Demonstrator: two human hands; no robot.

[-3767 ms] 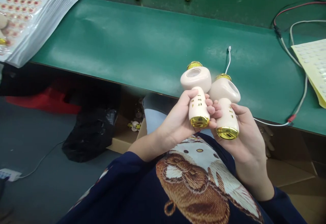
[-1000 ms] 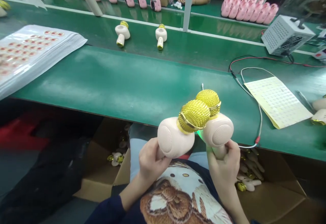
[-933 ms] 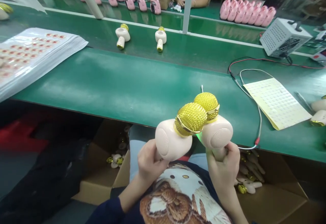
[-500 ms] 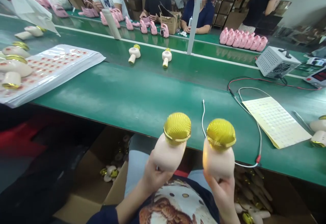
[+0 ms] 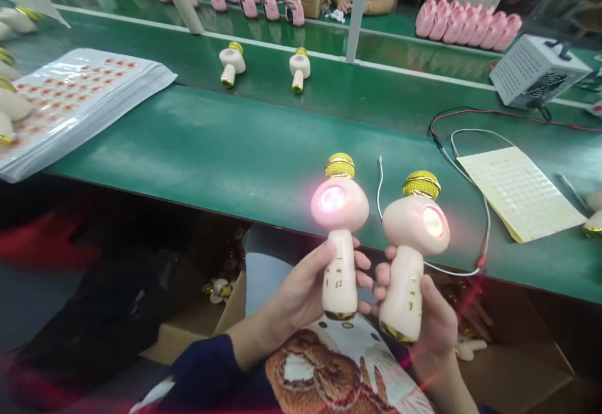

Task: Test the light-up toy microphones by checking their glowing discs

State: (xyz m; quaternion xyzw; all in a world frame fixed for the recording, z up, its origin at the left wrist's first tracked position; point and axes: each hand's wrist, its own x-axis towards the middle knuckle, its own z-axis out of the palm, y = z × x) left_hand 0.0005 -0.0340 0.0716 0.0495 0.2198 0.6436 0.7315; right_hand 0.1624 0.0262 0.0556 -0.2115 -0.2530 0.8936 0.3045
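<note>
My left hand (image 5: pixel 310 282) is closed around the handle of a cream toy microphone (image 5: pixel 339 207) with a gold mesh top. Its round window glows pinkish white, and gold buttons line the handle. A second cream microphone (image 5: pixel 410 226), also lit at its window, is gripped by my right hand (image 5: pixel 435 320) and leans slightly right. Both are held upright side by side over the table's front edge, their handles turned toward me. Just behind them a white cable (image 5: pixel 380 182) lies on the green table (image 5: pixel 226 144).
Two more microphones (image 5: pixel 232 63) lie farther back. At left is a stack of plastic-wrapped sticker sheets (image 5: pixel 89 100); at right are a yellowish sheet (image 5: pixel 522 191) and a grey power supply box (image 5: pixel 538 72). A post (image 5: pixel 358 15) rises mid-table. Pink items (image 5: pixel 465 22) stand beyond, near co-workers.
Both microphones have swung from tops tipped toward me to upright, showing lit windows and button handles. The view has tilted down.
</note>
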